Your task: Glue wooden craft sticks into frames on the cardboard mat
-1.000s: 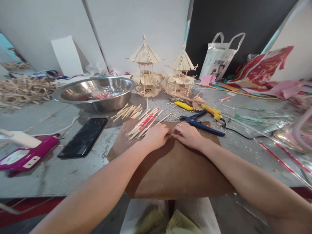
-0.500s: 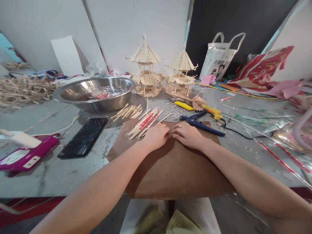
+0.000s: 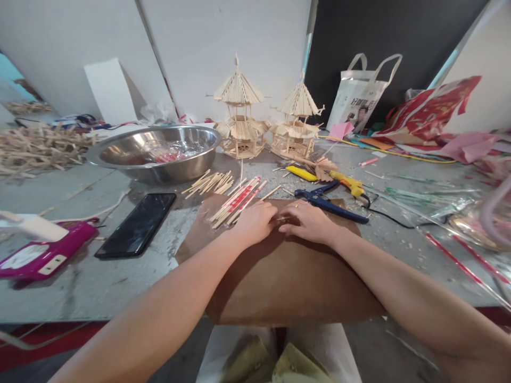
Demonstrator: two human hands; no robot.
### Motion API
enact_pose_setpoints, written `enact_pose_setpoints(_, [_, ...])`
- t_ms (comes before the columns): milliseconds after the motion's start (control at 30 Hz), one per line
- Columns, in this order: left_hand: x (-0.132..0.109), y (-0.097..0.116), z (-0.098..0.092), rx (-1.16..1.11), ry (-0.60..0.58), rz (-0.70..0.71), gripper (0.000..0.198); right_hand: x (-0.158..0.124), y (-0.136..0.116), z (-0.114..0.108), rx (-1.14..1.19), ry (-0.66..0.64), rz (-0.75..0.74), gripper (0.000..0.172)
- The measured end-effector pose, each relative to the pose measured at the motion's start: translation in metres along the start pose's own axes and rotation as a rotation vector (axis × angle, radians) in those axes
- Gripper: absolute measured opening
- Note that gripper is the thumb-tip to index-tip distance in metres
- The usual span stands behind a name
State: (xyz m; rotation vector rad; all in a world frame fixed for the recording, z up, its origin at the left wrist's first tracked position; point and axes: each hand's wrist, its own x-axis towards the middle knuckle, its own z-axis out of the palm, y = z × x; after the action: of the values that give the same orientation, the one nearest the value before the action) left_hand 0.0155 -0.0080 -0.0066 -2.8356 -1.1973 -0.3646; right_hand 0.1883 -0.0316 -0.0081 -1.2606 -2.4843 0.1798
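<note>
My left hand [image 3: 258,219] and my right hand [image 3: 307,221] meet above the far part of a brown sheet [image 3: 295,282]. The fingers of both are curled inward, pinching toward each other. Something small and pale shows between the fingertips, too hidden to name. Left of my left hand lie chopsticks [image 3: 239,202] in red-and-white wrappers. Blue cutting pliers [image 3: 331,205] rest just beyond my right hand. Cut wooden sticks [image 3: 211,182] are piled past the sheet's upper left corner.
Two stick-built pagodas [image 3: 241,111] stand at the back. A steel basin [image 3: 171,173], a black phone [image 3: 138,226] and a purple power strip [image 3: 64,249] are on the left. On the right lie a yellow glue gun [image 3: 349,183], its black cord and a yellow cutter [image 3: 301,173].
The right hand's fingers have shifted slightly, and a small gap between them and the left fingertips now shows. The arms and the things on the table stay put.
</note>
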Motion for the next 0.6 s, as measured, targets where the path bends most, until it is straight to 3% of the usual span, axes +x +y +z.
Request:
enact_pose_setpoints(133, [0.000,-0.001,0.000,0.004,0.013,0.001,0.014,0.000,0.002,0.002,0.068,0.086,0.029,0.041])
enact_pose_setpoints(367, [0.000,0.001,-0.003,-0.003,0.013,-0.004,0.010,0.000,0.009,0.002,0.210,0.287,0.185,0.020])
enact_pose_setpoints(600, [0.000,0.002,-0.004,-0.008,-0.005,-0.002,0.012,-0.001,0.009,-0.006,0.075,0.229,0.261,0.026])
